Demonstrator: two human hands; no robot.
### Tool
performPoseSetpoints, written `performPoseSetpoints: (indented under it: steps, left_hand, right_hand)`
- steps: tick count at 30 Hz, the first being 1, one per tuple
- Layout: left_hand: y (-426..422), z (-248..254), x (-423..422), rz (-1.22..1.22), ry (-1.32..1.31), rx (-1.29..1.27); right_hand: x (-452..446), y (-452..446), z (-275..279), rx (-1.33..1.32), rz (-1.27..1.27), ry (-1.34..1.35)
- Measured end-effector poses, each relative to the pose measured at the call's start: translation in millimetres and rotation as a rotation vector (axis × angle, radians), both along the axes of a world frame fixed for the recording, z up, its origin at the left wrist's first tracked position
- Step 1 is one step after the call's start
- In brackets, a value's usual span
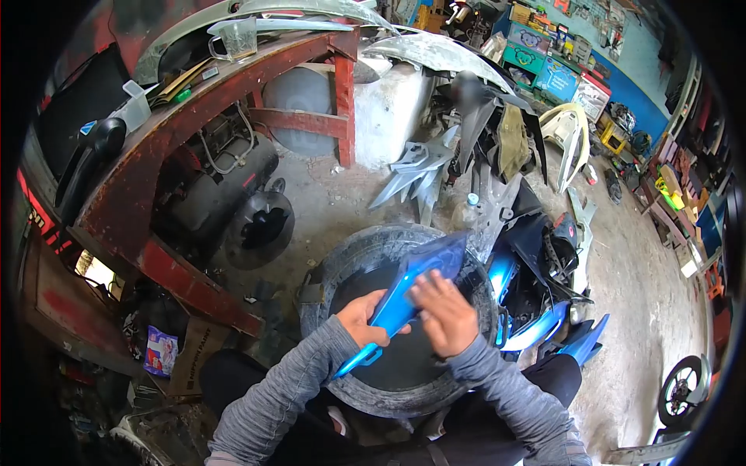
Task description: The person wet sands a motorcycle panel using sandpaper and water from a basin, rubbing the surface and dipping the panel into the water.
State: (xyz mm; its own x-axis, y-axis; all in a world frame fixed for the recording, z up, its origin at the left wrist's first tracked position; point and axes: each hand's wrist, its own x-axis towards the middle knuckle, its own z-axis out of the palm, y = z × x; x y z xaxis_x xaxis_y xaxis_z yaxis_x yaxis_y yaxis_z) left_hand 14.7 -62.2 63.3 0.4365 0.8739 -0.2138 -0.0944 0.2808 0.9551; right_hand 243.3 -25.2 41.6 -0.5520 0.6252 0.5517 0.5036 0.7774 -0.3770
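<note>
Right hand: the right hand (pixel 447 314) lies at the panel's right edge, palm turned toward it, fingers extended and slightly spread; whether the fingertips press on the surface or sit just off it, I cannot tell.
Left hand: the left hand (pixel 364 318) pinches the lower half of the panel from the left, thumb on the near face, the other fingers curled around behind.
Blue panel: the glossy blue motorcycle fairing panel (pixel 398 301) is held up over the round tub (pixel 369 398), between the two hands.
Long axis: diagonal, from a narrow tip at lower left, near the left sleeve, to a broad end at upper right, beyond both hands (that end looks darker, perhaps only a reflection).
Nearer hand: the left for the narrow tip, the right for the broad end.
Tub: dark liquid (pixel 400 365) sits inside, below the panel.
Floor at right: more blue fairing pieces (pixel 538 330) lie just beside the tub, on the right hand's side.
Beyond the rim: a plastic bottle (pixel 466 211) stands near the tub's far side.
</note>
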Motion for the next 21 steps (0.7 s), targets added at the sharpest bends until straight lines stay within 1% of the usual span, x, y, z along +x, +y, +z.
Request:
performPoseSetpoints:
  steps: [2,4,6,8,9,10,11,12,14,15,16,17,18,20,21]
  left_hand:
    - [2.4,4.7,0.1,-0.028,0.035,-0.043]
    - [5.9,3.4,0.7,-0.037,0.039,-0.05]
    - [8.5,2.3,1.4,-0.049,0.059,-0.049]
    - [4.8,-3.5,1.4,0.003,-0.06,0.056]
    - [3.6,2.7,0.8,-0.016,-0.03,-0.006]
    - [3.3,6.6,1.2,-0.012,-0.037,-0.008]
    - [2.8,9.3,1.8,-0.009,-0.036,-0.053]
    - [4.0,10.4,2.1,-0.011,-0.032,-0.092]
    - [7.4,0.9,-0.5,-0.028,-0.038,-0.105]
    - [7.7,0.3,-1.1,-0.029,0.014,-0.026]
    - [8.2,2.1,-2.4,-0.029,0.068,0.053]
    - [5.7,5.5,-0.7,-0.032,-0.026,-0.006]
    - [4.8,9.2,-1.1,-0.029,-0.028,-0.003]
    - [4.4,9.8,1.8,-0.013,-0.006,-0.062]
    - [7.3,6.4,1.4,-0.033,-0.01,-0.061]
  right_hand:
    - [3.3,27.3,-7.8,-0.025,-0.062,0.056]
    - [-15.9,22.1,10.4,-0.055,-0.029,0.036]
    - [-22.4,-1.3,21.1,-0.053,0.13,0.021]
    - [-12.8,4.6,7.5,-0.042,0.147,0.054]
    - [-2.2,18.9,-2.3,-0.036,0.069,0.057]
    - [2.5,28.7,-5.4,-0.034,-0.011,0.057]
    - [2.4,39.6,-7.5,-0.053,-0.032,0.058]
    - [-2.3,33.5,-5.4,-0.055,-0.039,0.054]
    - [-19.9,13.6,10.4,-0.003,0.087,0.014]
    - [-22.2,0.8,18.7,-0.06,0.125,0.037]
    - [-17.7,2.5,12.4,-0.058,0.124,0.042]
    - [-8.3,10.1,1.4,-0.044,0.034,0.058]
    - [-3.0,18.0,-2.4,-0.03,-0.053,0.068]
    - [1.1,32.5,-8.6,-0.069,-0.094,0.097]
    - [-7.9,29.5,-0.8,-0.042,-0.061,0.069]
